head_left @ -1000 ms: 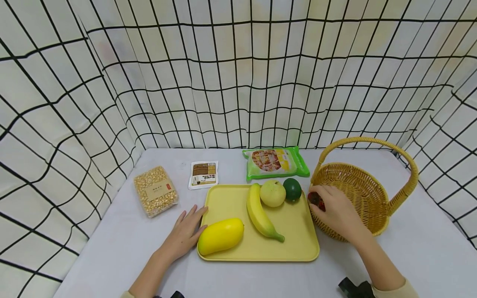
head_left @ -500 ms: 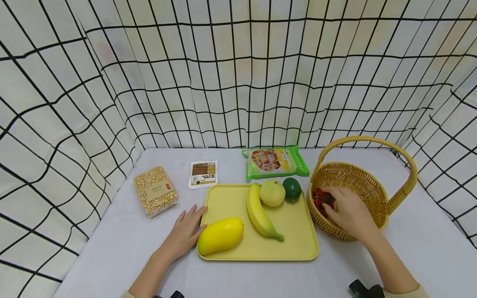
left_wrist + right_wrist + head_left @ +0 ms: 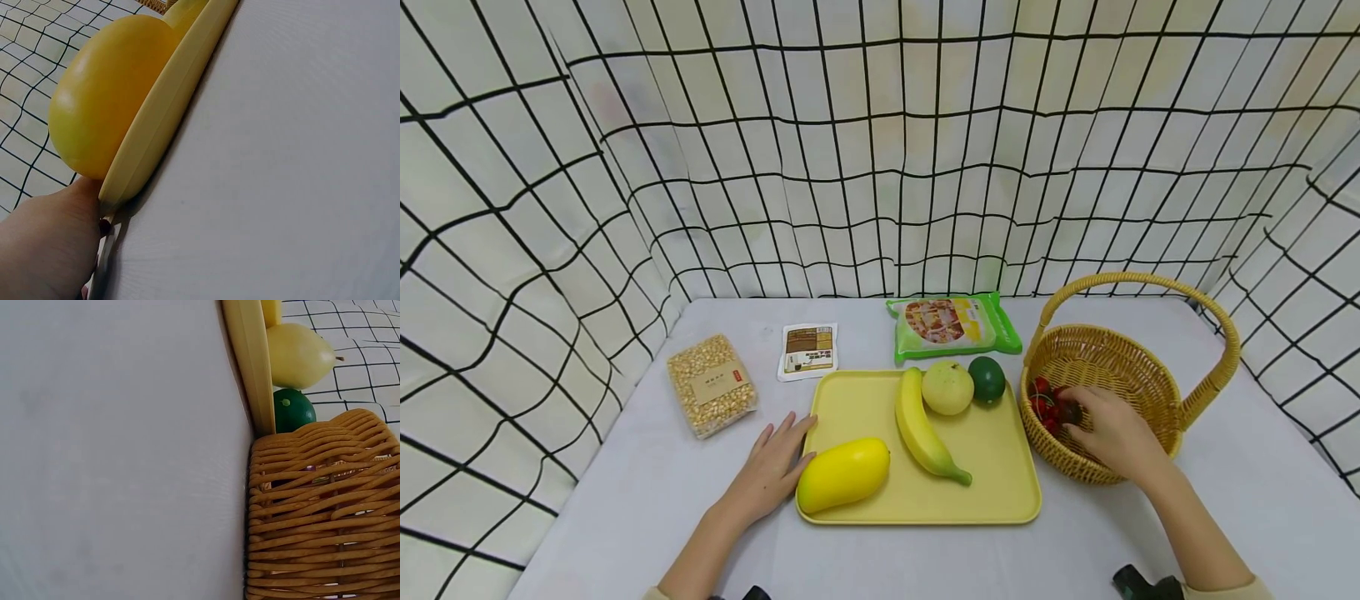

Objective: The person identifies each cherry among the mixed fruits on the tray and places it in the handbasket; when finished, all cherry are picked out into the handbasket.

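Note:
My left hand [image 3: 771,467] lies with fingers spread at the left edge of the yellow tray [image 3: 1000,500], its thumb close to a large yellow papaya-like fruit [image 3: 844,475]. In the left wrist view the thumb base meets the tray corner under that fruit [image 3: 112,94]. My right hand [image 3: 1112,433] reaches inside the wicker basket [image 3: 1150,392], fingertips pinching a bunch of dark red cherries [image 3: 1045,408] at its left side. Thin green stems show among them. On the tray also lie a banana [image 3: 925,433], a pale green round fruit [image 3: 947,387] and a dark green fruit [image 3: 987,379].
Behind the tray lie a green food packet [image 3: 955,325] and a small white-and-brown sachet [image 3: 808,350]. A bag of corn kernels [image 3: 711,385] is at the left. The basket's tall handle [image 3: 1150,283] arches over it; black netting [image 3: 880,167] encloses the table.
My right hand has moved from the basket's left rim rightward and down into it, bringing the cherries inside. The left hand has stayed in place.

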{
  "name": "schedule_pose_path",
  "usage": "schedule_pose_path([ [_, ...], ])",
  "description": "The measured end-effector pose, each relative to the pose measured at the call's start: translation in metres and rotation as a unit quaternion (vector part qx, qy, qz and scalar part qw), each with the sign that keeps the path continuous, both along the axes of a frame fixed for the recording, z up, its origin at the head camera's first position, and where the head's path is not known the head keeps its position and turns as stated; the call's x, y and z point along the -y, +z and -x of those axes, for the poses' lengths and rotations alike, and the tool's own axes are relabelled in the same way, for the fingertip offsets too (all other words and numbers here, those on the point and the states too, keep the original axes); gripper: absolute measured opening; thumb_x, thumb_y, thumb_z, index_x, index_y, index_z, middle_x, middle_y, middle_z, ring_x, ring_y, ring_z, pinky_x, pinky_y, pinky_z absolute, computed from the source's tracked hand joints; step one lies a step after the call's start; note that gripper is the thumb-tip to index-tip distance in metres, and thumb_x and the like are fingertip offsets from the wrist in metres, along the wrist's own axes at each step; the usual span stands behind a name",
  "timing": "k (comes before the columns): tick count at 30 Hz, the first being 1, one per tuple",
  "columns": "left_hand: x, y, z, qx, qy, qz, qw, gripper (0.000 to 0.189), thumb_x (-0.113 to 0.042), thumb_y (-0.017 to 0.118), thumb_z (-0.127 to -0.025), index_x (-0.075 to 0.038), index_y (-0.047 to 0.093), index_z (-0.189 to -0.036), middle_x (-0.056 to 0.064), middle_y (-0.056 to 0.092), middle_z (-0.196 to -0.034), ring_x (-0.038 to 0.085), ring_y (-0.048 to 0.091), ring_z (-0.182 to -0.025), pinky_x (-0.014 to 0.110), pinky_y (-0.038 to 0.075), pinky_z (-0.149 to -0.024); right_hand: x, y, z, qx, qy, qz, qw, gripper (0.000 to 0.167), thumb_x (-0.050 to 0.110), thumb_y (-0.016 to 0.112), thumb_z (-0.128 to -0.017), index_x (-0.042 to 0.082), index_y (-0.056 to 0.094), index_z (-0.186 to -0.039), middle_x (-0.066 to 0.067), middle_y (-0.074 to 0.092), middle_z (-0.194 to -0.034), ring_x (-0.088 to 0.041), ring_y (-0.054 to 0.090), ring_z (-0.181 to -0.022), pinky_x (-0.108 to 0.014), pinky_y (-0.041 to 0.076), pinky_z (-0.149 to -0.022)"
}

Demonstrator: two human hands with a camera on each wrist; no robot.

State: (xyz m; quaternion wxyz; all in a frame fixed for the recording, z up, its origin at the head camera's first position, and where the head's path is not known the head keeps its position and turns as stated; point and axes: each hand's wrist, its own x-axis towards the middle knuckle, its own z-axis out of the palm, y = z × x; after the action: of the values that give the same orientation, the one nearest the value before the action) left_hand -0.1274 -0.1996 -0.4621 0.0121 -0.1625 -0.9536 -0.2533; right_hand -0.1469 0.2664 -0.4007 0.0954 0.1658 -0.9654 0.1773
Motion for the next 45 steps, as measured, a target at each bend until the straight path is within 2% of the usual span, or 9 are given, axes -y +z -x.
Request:
schedule_pose_path([
  [5, 0.0, 0.0, 0.0, 0.002, 0.001, 0.0, 1.0, 0.052, -0.028, 0.053, -0.093, -0.01, 0.037, -0.14, 0.01, 0.038, -0.142, 0.03, 0.021, -0.136, 0.052, 0.007, -0.109, -0.002, -0.002, -0.001, 0.022, 0.012, 0.004, 0.9997, 0.036, 0.008, 0.072, -0.076, 0.005, 0.06, -0.109, -0.016, 0.061, -0.104, -0.034, 0.058, -0.092, -0.048, 0.051, -0.072],
  [9, 0.0, 0.0, 0.0, 0.002, 0.0, -0.002, 1.0, 0.052, -0.028, 0.053, -0.093, -0.01, 0.037, -0.14, 0.01, 0.038, -0.142, 0.029, 0.021, -0.136, 0.052, 0.007, -0.109, -0.003, -0.006, 0.002, 0.019, 0.026, 0.014, 0.9994, 0.032, 0.006, 0.073, -0.073, 0.005, 0.062, -0.103, -0.009, 0.062, -0.092, -0.024, 0.057, -0.078, -0.037, 0.05, -0.063],
  [14, 0.0, 0.0, 0.0, -0.001, 0.0, -0.002, 1.0, 0.052, -0.028, 0.053, -0.093, -0.01, 0.037, -0.139, 0.01, 0.039, -0.142, 0.03, 0.021, -0.136, 0.052, 0.007, -0.109, -0.005, -0.01, 0.007, 0.016, 0.036, 0.018, 0.9991, 0.03, 0.005, 0.075, -0.07, 0.005, 0.063, -0.098, 0.001, 0.056, -0.079, -0.012, 0.047, -0.066, -0.026, 0.041, -0.053],
  [20, 0.0, -0.001, 0.0, -0.003, -0.002, -0.003, 1.0, 0.052, -0.027, 0.054, -0.093, -0.01, 0.037, -0.139, 0.01, 0.039, -0.142, 0.03, 0.021, -0.136, 0.052, 0.007, -0.109, -0.005, -0.01, 0.006, 0.022, 0.038, 0.02, 0.9988, 0.03, 0.004, 0.075, -0.07, 0.006, 0.064, -0.098, 0.002, 0.056, -0.079, -0.012, 0.046, -0.066, -0.027, 0.038, -0.053],
  [30, 0.0, 0.0, -0.001, -0.003, -0.004, -0.01, 0.9999, 0.053, -0.026, 0.054, -0.093, -0.01, 0.037, -0.14, 0.01, 0.038, -0.142, 0.03, 0.022, -0.136, 0.052, 0.006, -0.109, -0.003, -0.005, 0.005, 0.061, 0.027, 0.024, 0.9974, 0.035, 0.004, 0.076, -0.069, 0.006, 0.063, -0.102, 0.001, 0.051, -0.076, -0.014, 0.043, -0.065, -0.027, 0.036, -0.053],
  [37, 0.0, 0.001, -0.001, 0.001, -0.003, -0.008, 1.0, 0.053, -0.026, 0.054, -0.093, -0.01, 0.037, -0.14, 0.01, 0.038, -0.142, 0.03, 0.021, -0.136, 0.052, 0.006, -0.109, -0.006, -0.004, 0.005, 0.074, 0.03, 0.022, 0.9966, 0.038, 0.003, 0.076, -0.069, 0.005, 0.062, -0.104, 0.0, 0.053, -0.079, -0.015, 0.045, -0.067, -0.027, 0.037, -0.054],
  [45, 0.0, 0.001, -0.001, 0.002, -0.002, -0.008, 1.0, 0.053, -0.026, 0.054, -0.093, -0.01, 0.037, -0.14, 0.01, 0.038, -0.142, 0.03, 0.021, -0.136, 0.052, 0.006, -0.109, -0.008, -0.004, 0.002, 0.08, 0.039, 0.023, 0.9957, 0.036, 0.004, 0.075, -0.071, 0.005, 0.063, -0.104, -0.005, 0.06, -0.092, -0.016, 0.051, -0.072, -0.029, 0.043, -0.058],
])
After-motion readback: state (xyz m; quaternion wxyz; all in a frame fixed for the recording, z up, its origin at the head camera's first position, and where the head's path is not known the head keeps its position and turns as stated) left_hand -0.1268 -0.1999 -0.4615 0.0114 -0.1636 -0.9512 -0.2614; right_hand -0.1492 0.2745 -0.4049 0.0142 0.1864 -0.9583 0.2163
